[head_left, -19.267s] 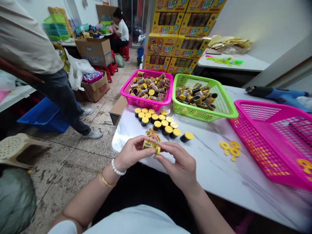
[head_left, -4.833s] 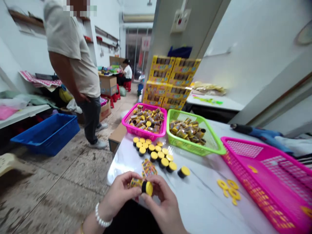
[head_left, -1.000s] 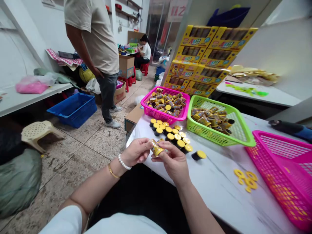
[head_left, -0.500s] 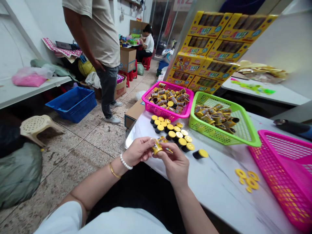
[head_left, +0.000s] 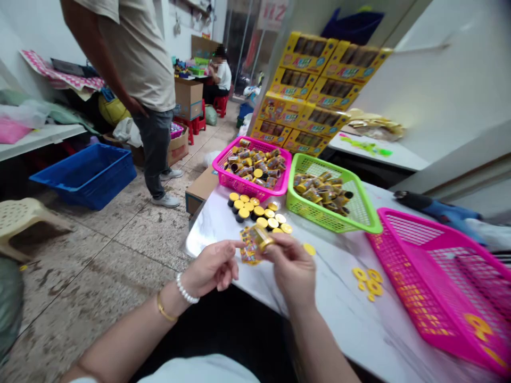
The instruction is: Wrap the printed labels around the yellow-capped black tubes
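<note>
My right hand (head_left: pixel 293 266) pinches a small yellow-and-clear tube (head_left: pixel 261 238) by its near end. From the tube hangs a colourful printed label (head_left: pixel 248 249), which looks partly unwrapped. My left hand (head_left: pixel 215 266) is just left of the label, its index finger stretched out to the label's edge and its other fingers loosely bent and apart. Whether that fingertip sticks to the label I cannot tell. Beyond my hands, several black tubs with yellow lids (head_left: pixel 255 210) stand grouped on the white table (head_left: pixel 335 330).
A pink basket (head_left: pixel 217 166) and a green basket (head_left: pixel 359 221) hold many labelled tubes. Another pink basket (head_left: pixel 403 287) sits at right, near yellow rings (head_left: pixel 373 286). Stacked yellow boxes (head_left: pixel 307 96) rise behind. A person (head_left: pixel 136 58) stands at left by a blue crate (head_left: pixel 91 183).
My left hand has come off the tube and moved left. My right hand keeps the tube, now tilted with the label flaring out. The view has swung right.
</note>
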The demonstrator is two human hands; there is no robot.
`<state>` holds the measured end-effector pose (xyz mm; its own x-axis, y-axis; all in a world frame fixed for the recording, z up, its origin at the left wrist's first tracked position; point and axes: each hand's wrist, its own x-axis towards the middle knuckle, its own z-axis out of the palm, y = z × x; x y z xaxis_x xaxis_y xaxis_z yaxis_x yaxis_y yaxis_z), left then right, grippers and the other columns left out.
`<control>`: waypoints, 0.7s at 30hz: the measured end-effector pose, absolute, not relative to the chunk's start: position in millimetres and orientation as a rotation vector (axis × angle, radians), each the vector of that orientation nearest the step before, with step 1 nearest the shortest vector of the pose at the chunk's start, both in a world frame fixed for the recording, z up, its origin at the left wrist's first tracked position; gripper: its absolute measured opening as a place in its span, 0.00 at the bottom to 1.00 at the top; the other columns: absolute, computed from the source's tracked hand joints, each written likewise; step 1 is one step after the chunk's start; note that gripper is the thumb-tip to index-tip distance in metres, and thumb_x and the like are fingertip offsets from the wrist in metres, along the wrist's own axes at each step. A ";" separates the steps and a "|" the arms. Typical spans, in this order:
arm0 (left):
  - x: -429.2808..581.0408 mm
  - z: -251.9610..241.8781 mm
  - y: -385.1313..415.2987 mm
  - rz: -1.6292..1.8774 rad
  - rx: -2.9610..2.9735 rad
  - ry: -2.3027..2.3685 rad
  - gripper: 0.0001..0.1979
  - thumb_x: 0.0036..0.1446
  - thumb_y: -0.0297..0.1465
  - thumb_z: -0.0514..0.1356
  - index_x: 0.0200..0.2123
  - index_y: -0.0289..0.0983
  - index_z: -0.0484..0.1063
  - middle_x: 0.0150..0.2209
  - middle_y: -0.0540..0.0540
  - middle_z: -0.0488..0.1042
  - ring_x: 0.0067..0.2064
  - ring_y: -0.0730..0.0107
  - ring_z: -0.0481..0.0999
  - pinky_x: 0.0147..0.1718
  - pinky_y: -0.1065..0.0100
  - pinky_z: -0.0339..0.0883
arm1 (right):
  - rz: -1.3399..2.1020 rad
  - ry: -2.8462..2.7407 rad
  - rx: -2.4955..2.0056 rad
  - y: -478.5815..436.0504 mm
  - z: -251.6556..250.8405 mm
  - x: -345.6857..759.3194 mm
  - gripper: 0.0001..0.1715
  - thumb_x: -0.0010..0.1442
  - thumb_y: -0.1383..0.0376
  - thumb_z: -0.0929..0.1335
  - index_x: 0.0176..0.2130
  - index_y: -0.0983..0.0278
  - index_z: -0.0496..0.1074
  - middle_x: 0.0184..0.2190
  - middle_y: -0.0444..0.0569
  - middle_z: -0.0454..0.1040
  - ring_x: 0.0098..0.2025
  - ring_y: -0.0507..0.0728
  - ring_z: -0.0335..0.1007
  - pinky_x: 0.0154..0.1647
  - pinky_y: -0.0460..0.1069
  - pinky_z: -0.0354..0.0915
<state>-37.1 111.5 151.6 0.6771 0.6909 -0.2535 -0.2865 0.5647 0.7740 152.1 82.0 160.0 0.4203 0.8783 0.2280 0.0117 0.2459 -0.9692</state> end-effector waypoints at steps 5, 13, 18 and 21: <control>-36.6 148.6 101.3 0.643 0.921 0.726 0.30 0.50 0.50 0.67 0.47 0.32 0.69 0.20 0.53 0.72 0.14 0.80 0.63 0.12 0.78 0.52 | -0.078 -1.217 -1.617 115.1 221.1 255.9 0.21 0.53 0.57 0.76 0.46 0.61 0.78 0.38 0.49 0.78 0.37 0.60 0.79 0.42 0.58 0.77; -31.2 149.2 128.3 0.970 1.794 1.131 0.07 0.58 0.34 0.64 0.31 0.36 0.77 0.23 0.51 0.73 0.26 0.74 0.71 0.29 0.72 0.63 | -0.055 -1.608 -1.895 63.7 160.6 260.0 0.29 0.57 0.44 0.68 0.45 0.62 0.79 0.40 0.54 0.79 0.26 0.56 0.73 0.31 0.54 0.73; 3.2 145.0 143.6 0.746 2.285 1.177 0.06 0.59 0.33 0.64 0.38 0.38 0.79 0.33 0.46 0.79 0.34 0.67 0.76 0.35 0.69 0.66 | -0.123 -1.549 -1.963 53.6 128.3 247.3 0.21 0.60 0.51 0.66 0.44 0.62 0.77 0.34 0.51 0.79 0.27 0.57 0.71 0.37 0.54 0.70; 23.3 139.5 142.0 0.590 2.348 1.225 0.06 0.61 0.31 0.62 0.38 0.39 0.79 0.36 0.45 0.78 0.35 0.65 0.76 0.33 0.68 0.66 | -0.151 -1.564 -1.964 50.9 130.5 241.9 0.23 0.61 0.52 0.66 0.50 0.62 0.75 0.37 0.52 0.77 0.31 0.58 0.72 0.37 0.54 0.70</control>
<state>23.3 142.0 139.5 0.5205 0.8363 0.1722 0.6556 -0.5206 0.5469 241.9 50.9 130.5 0.2936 0.8435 0.4497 0.9141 -0.1101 -0.3903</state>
